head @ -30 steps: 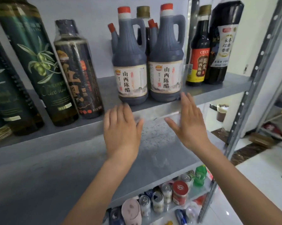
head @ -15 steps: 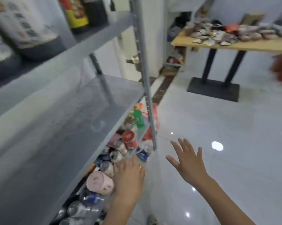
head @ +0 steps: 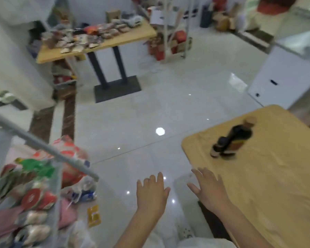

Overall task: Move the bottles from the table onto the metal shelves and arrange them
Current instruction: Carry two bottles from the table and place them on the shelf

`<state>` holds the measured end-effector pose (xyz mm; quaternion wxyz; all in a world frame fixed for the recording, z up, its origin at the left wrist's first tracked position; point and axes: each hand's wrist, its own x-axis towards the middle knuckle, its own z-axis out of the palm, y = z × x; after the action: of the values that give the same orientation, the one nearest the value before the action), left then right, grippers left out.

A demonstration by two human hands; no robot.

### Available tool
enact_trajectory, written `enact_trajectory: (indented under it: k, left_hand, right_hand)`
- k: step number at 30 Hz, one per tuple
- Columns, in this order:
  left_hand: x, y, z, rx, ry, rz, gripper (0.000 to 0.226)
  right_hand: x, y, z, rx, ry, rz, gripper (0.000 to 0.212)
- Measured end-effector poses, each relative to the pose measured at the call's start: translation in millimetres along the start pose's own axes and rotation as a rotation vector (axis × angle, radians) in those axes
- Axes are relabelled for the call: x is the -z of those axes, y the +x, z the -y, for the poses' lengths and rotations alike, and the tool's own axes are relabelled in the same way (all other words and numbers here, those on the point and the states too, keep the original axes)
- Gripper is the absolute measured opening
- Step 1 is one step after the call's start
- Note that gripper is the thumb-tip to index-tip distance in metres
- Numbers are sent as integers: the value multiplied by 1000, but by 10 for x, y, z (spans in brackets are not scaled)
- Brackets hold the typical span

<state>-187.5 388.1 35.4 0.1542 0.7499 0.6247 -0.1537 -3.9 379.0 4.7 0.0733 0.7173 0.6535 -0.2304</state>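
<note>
While both hands are hovering low in the head view, nothing is lying in either palm. The left hand [head: 151, 193] is sitting at about six o'clock over the glossy floor [head: 132, 122], its fingers [head: 159, 178] spreading loosely apart. The right hand [head: 208, 189] is reaching at about five o'clock, fingers splayed apart, just beside the near corner of the wooden surface [head: 275, 185] and touching nothing that I can tell. A dark bottle [head: 231, 140] with a pale cap is resting at about three o'clock on that surface, well apart from both hands; motion blur is smearing it, so upright or tilted cannot be told. The metal shelf post [head: 43, 145] is slanting across at eight o'clock, with cans and packets [head: 31, 199] blurring beneath it. A second cluttered table [head: 100, 42] is standing far off at eleven o'clock.
</note>
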Motion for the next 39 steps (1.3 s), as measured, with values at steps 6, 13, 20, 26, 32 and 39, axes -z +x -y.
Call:
enact_trajectory:
  k: [6, 13, 20, 26, 32, 39]
  left_hand:
    - [82, 331, -948, -270, -24, -71, 63]
    - [478, 1015, -1635, -367, -320, -138, 73]
    - [436, 1681, -1799, -266, -503, -39, 59]
    - [292, 1782, -1730, -286, -644, 1, 52]
    - [288, 1869, -1854, -360, -653, -17, 32]
    - [159, 1852, -1921, -298, -586, -100, 16]
  right_hand:
    - [-17, -506, -1103, -309, 171, -90, 55]
    - [205, -662, -1730, -502, 407, -232, 61]
    - [979, 152, -1610, -257, 503, -412, 74]
    - [1207, 792, -1436, -153, 690, -406, 84]
    - [1120, 959, -1476, -215, 716, -434, 54]
    - [1082, 939, -1523, -215, 730, -419, 55]
